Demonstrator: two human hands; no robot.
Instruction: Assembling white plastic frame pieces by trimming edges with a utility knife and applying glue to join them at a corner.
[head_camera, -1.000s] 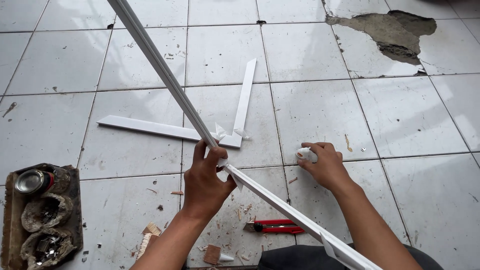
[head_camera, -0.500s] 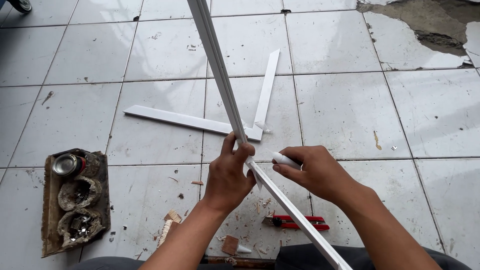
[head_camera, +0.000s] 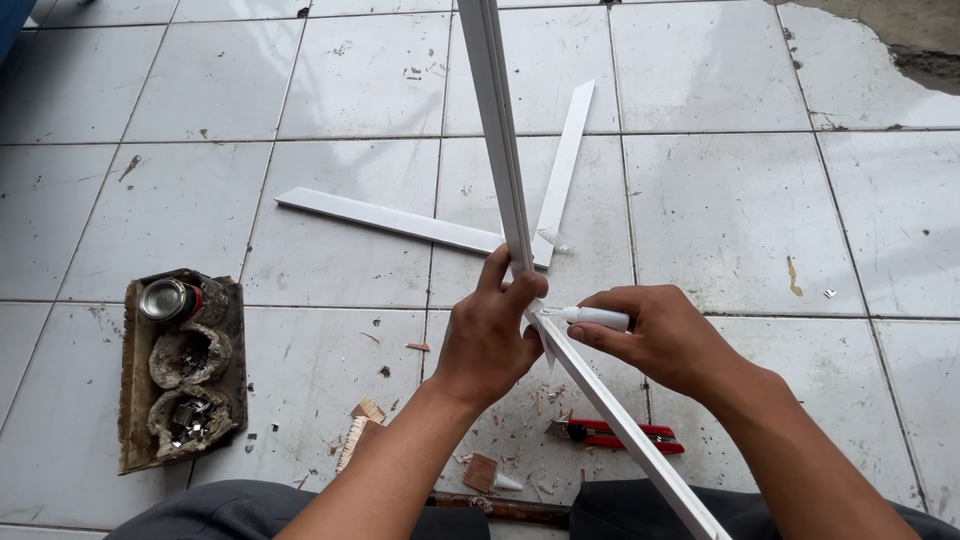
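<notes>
Left hand grips the long white trim strip mid-length; right hand pinches a white marker against it. Probably light, slightly whippy.

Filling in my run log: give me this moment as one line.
left hand: grips long white strip | right hand: holds white marker, tip at strip | floor: two white offcuts, red cutter
</notes>
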